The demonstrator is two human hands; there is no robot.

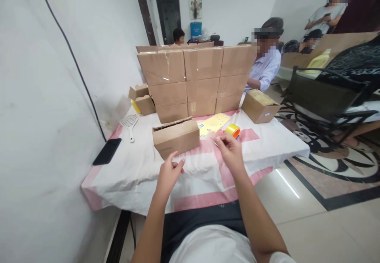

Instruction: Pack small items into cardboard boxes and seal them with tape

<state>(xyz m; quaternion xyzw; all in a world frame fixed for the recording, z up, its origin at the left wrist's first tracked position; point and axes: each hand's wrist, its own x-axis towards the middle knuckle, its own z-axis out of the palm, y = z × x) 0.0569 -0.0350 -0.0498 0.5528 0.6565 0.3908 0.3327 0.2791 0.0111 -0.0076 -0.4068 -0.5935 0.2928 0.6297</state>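
A cardboard box [178,139] lies on the cloth-covered table in front of me, with a ragged, slightly raised flap edge along its top. My left hand [172,170] is at the box's near lower edge, fingers apart and holding nothing. To the right of the box, my right hand [228,148] is closed in a pinch. Something thin and pale shows at its fingertips, too small to make out. Just beyond that hand sits a yellow and orange roll of tape [232,130]. A yellow printed sheet [214,123] lies flat behind the box.
Stacked cardboard boxes [203,82] form a wall at the back. Another box [260,106] stands right, an open carton [142,100] left. A white hairbrush [130,126] and black phone [107,151] lie left. A person in a pale shirt [268,67] sits beyond; a chair [329,92] stands right.
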